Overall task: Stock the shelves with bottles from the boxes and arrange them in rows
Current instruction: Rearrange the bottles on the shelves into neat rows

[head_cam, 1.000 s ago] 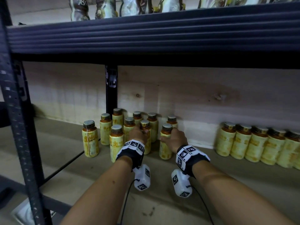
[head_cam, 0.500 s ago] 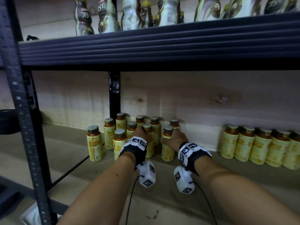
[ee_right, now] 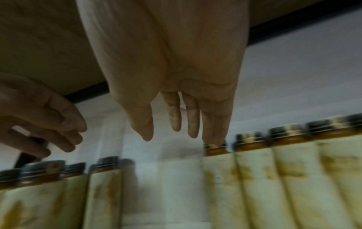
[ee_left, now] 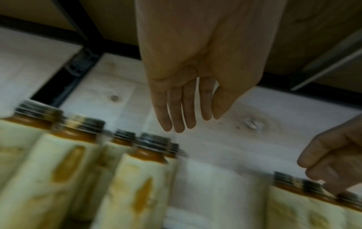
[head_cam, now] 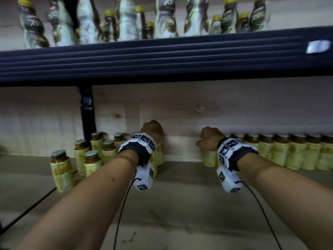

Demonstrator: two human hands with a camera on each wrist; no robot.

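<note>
Short yellow-labelled bottles with dark metal caps stand on the lower shelf. A loose cluster is on the left. A straight row runs along the back wall on the right, with a gap between the two. My left hand hovers above the cluster's right end, fingers straight, holding nothing. My right hand hangs over the row's left end. Its fingers are straight, and an outer fingertip touches the cap of the end bottle.
The dark upper shelf edge overhangs just above my hands and carries tall brown-and-white bottles. A black upright post stands behind the cluster. One bottle stands apart at front left. A black cable crosses the board.
Both hands held bottles in the left cluster; both have let go and lifted. The right hand moved right to the row's left end. The head view tilted upward.
</note>
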